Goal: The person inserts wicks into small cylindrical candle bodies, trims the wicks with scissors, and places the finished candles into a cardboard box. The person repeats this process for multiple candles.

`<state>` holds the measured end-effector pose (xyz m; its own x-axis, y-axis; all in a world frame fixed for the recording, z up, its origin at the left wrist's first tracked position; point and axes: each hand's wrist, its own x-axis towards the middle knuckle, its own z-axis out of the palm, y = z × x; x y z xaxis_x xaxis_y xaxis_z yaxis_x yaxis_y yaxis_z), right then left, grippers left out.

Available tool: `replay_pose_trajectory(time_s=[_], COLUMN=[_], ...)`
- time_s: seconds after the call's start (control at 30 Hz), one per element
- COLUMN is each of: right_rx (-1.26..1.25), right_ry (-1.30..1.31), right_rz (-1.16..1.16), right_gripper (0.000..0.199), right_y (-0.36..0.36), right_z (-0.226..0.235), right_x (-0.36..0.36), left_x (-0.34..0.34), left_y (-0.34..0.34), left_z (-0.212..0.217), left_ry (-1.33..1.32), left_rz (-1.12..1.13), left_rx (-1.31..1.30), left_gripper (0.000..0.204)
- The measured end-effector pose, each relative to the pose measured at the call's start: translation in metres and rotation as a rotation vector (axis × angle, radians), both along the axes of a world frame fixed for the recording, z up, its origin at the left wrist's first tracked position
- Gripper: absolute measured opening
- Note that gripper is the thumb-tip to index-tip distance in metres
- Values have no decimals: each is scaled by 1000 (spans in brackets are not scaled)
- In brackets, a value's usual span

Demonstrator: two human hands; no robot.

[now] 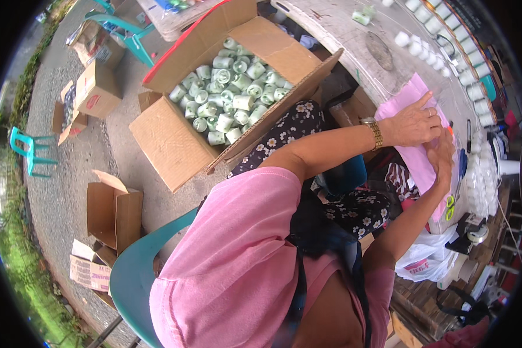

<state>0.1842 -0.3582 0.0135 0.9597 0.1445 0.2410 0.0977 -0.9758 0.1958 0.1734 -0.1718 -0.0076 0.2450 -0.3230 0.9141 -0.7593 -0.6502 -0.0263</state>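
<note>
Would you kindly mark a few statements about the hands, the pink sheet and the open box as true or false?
1. Both hands rest on a pink sheet on the table. True: the left hand lies flat on it and the right hand presses beside it.
2. The big cardboard box is closed. False: its flaps are open.
3. The box holds pale green and white small containers. True.
4. The wrist with the watch belongs to the right hand. False: it is the left.
5. The chair under the person is red. False: it is teal.
</note>
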Motion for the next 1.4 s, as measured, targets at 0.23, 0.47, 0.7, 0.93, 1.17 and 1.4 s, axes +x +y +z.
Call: replay_pose_trajectory(time_s=[0.23, 0.47, 0.7, 0.93, 1.17, 1.4], right_rx=[359, 356, 132, -15, -383, -319], right_ry=[-131, 310, 793, 474, 216, 178], right_rz=[648, 1262, 1263, 1092, 1288, 1319], right_gripper=[43, 25, 39, 35, 19, 19], right_y=[148, 339, 454, 467, 506, 478], right_z=[64, 63, -36, -91, -110, -122], right_x=[-40, -90, -60, -54, -63, -47], left_x=[-74, -68, -99, -101, -104, -115], left_y=[62, 86, 88, 94, 78, 60], left_z=[-50, -79, -91, -95, -85, -90], left_ry=[258, 452, 395, 326, 238, 333], left_rz=[-15, 6, -214, -448, -236, -247], left_rx=[-296, -94, -71, -197, 18, -19], left_gripper=[11, 18, 11, 40, 22, 31])
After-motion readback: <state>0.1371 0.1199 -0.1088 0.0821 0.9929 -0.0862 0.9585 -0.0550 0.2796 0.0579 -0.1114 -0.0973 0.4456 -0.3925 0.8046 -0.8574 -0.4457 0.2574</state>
